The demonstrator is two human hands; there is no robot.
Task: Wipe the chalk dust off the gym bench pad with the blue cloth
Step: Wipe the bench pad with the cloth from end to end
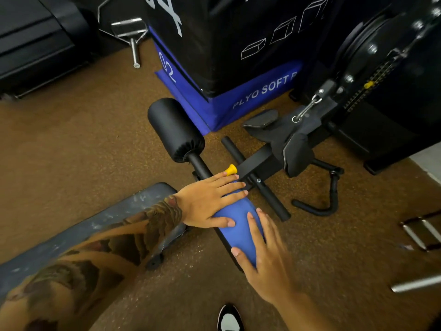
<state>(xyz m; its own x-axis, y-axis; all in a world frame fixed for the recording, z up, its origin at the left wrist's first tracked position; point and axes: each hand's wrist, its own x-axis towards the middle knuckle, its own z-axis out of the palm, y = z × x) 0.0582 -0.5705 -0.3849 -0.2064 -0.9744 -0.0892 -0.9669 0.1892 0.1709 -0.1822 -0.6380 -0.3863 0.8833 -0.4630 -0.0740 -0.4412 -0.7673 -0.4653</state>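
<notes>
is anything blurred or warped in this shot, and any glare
Head view: the right hand is smeared by motion blur, while the left hand and the blue cloth look sharper; wide-angle distortion bends the edges, so the bench pad looks curved; small highlights glint on the chrome handle.

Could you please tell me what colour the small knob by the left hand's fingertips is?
Yellow; the small flared plastic knob shows clearly in the head view.

I see a black-and-blue foam box [238, 56] on the brown floor [71, 139] — a black roller [175, 129] before it, a yellow knob [231, 169] nearby.
</notes>
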